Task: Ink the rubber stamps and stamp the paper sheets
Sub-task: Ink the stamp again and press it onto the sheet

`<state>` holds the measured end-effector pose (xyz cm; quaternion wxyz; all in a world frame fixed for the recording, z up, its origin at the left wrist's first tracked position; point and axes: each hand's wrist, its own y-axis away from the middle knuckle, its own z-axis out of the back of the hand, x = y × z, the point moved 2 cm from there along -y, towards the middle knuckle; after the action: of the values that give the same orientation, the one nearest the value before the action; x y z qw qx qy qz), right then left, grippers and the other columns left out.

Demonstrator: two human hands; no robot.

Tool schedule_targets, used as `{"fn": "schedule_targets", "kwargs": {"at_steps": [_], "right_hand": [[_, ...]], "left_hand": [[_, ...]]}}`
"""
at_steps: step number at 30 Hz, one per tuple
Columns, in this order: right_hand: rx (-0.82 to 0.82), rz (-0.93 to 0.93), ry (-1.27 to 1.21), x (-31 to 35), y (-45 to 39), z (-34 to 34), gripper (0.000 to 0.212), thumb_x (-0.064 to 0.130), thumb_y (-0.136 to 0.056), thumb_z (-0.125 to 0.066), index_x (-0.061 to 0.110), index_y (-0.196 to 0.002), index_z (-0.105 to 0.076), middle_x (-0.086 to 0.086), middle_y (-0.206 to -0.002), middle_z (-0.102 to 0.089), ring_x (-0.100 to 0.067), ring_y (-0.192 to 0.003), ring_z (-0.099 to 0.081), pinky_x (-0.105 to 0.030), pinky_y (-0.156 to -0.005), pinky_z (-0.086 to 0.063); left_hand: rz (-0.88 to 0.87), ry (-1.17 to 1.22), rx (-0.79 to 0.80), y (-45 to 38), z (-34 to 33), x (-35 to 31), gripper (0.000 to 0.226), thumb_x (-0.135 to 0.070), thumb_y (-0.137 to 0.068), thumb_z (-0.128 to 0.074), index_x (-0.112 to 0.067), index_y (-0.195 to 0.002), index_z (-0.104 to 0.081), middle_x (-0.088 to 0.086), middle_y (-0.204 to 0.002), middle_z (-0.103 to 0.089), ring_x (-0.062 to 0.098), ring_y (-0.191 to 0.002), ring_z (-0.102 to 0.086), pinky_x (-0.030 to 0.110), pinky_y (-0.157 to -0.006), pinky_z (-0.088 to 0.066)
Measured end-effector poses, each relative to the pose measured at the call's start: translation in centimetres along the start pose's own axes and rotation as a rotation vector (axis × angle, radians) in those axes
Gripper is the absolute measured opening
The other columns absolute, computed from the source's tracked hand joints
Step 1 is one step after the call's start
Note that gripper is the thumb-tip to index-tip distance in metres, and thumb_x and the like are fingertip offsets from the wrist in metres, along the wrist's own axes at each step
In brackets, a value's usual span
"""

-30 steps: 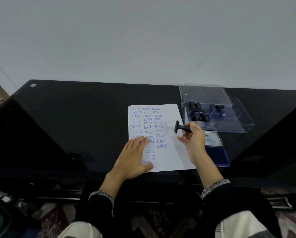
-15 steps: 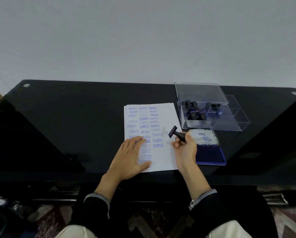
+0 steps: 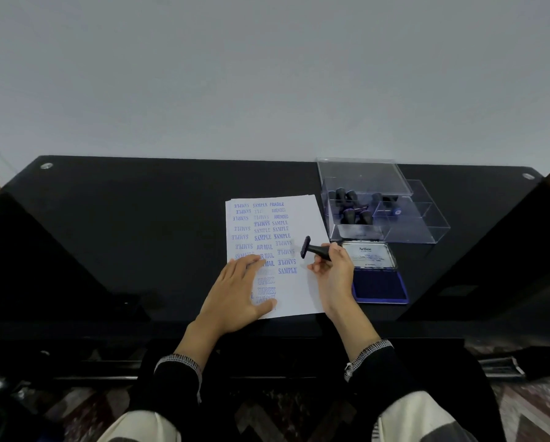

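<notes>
Left hand is lying flat with fingers spread on the paper sheet to stop it sliding on the black worktop, while right hand is pinching the stamp above the sheet's right side, face tilted left, ink pad open just right.

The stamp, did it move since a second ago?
Yes. The stamp, held in the right hand, has gone left, away from the ink pad and further over the paper.
</notes>
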<state>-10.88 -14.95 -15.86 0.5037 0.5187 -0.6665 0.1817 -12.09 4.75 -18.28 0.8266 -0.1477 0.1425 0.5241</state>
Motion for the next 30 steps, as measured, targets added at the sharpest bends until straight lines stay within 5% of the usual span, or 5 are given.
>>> {"fn": "schedule_targets", "kwargs": {"at_steps": [8, 15, 21, 30], "right_hand": [[-0.008, 0.008, 0.036, 1.5, 0.3, 1.8, 0.012, 0.016, -0.1, -0.048, 0.012, -0.092, -0.056, -0.009, -0.073, -0.058, -0.014, -0.061, -0.053, -0.025, -0.06, -0.052], [-0.01, 0.065, 0.062, 3.8, 0.1, 3.2, 0.01, 0.016, -0.098, -0.051, 0.014, -0.09, -0.057, -0.01, -0.075, -0.058, -0.014, -0.06, -0.053, -0.03, -0.069, -0.053], [-0.037, 0.133, 0.186, 5.7, 0.0, 5.2, 0.006, 0.014, -0.096, -0.054, 0.011, -0.091, -0.058, -0.009, -0.076, -0.057, -0.011, -0.061, -0.055, -0.03, -0.068, -0.055], [-0.027, 0.266, 0.349, 8.0, -0.5, 7.9, 0.009, 0.01, -0.095, -0.054, 0.016, -0.097, -0.061, 0.0, -0.077, -0.06, -0.015, -0.075, -0.059, -0.035, -0.074, -0.053]], "left_hand": [[-0.008, -0.018, -0.003, 0.3, 0.1, -0.3, 0.091, -0.073, -0.075, -0.029, -0.02, -0.15, -0.024, -0.007, -0.154, -0.022, 0.01, -0.144, -0.016, 0.021, -0.114, 0.008], [0.034, 0.061, -0.036, 0.1, 0.3, -0.6, 0.085, -0.067, -0.075, -0.029, -0.02, -0.146, -0.035, -0.007, -0.15, -0.031, 0.012, -0.142, -0.023, 0.029, -0.119, -0.002], [0.06, 0.153, -0.211, -1.1, -0.1, -3.5, 0.045, -0.03, -0.096, -0.05, -0.017, -0.139, -0.046, -0.005, -0.141, -0.048, 0.012, -0.133, -0.038, 0.028, -0.119, -0.005], [0.158, 0.18, -0.263, -2.5, -1.6, -5.6, 0.048, -0.035, -0.095, -0.052, -0.015, -0.139, -0.044, -0.001, -0.14, -0.047, 0.018, -0.133, -0.037, 0.031, -0.119, -0.007]]}}
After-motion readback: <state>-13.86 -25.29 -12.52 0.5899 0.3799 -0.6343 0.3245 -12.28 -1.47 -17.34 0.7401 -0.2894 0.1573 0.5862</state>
